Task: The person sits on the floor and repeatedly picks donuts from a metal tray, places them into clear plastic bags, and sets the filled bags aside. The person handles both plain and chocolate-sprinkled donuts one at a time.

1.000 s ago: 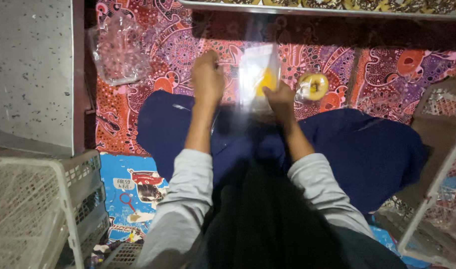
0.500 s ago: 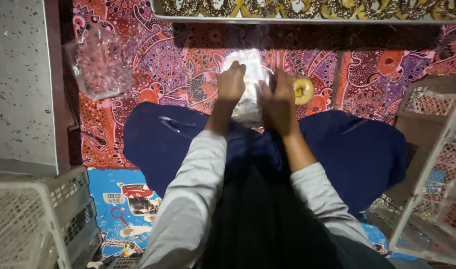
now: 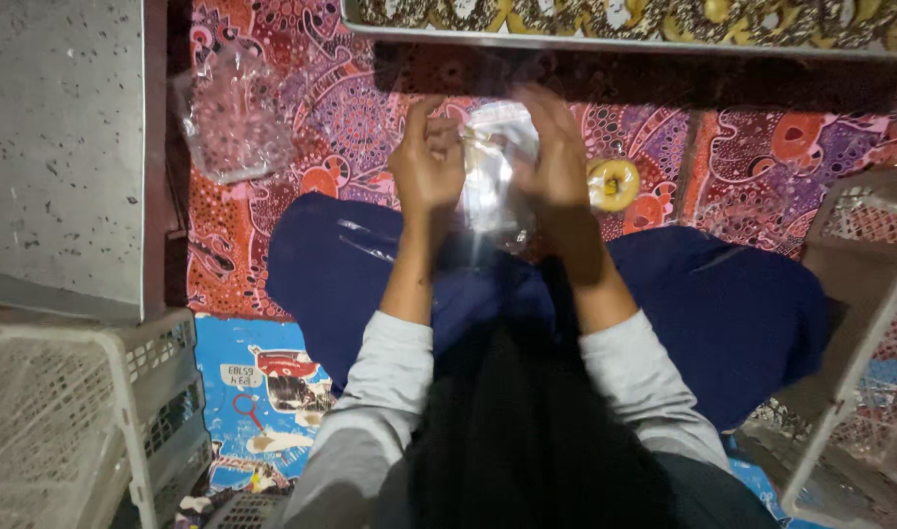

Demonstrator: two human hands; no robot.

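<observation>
I sit cross-legged on a red patterned mat (image 3: 272, 225). A small clear plastic bag (image 3: 495, 176) is held upright in front of me between both hands. My left hand (image 3: 429, 157) grips its left edge with the fingers curled. On the bag's right edge rests my right hand (image 3: 554, 157), its fingers held straighter. Something pale sits inside the bag, but blur hides what it is. A yellow ring-shaped piece (image 3: 613, 183) lies on the mat just right of my right hand.
A long metal tray (image 3: 605, 41) of ring-shaped pieces runs along the top. A heap of clear plastic bags (image 3: 231, 118) lies at the upper left beside a grey speckled slab (image 3: 57, 147). White plastic crates stand at the lower left (image 3: 76, 411) and the right (image 3: 860, 343).
My hands have drawn together around the bag and raised it. The view has shifted so the tray of pieces at the top shows more.
</observation>
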